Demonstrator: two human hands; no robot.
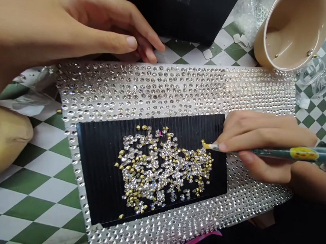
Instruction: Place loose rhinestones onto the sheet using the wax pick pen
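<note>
My right hand [261, 142] grips a slim pencil-like tool [306, 154] with a grey-green, yellow-patterned barrel. Its pale yellow tip touches the right edge of a heap of loose rhinestones [163, 166]. Some of these stones lie clear side up, others show gold pointed backs. They are spread on a ribbed black tray [99, 177]. Underneath it is a white sheet [179, 82] covered with rows of rhinestones. At the upper left, my left hand [97, 26] hovers by the sheet's far edge, fingers loosely extended, thumb apart, with no object visible in it.
A beige cup [290, 34] with a few stones inside tilts at the upper right, beside clear plastic rings [317, 78]. A black panel [186, 13] stands at the back. Crumpled clear plastic [34, 95] lies left on the green-and-white checked tablecloth [46, 181].
</note>
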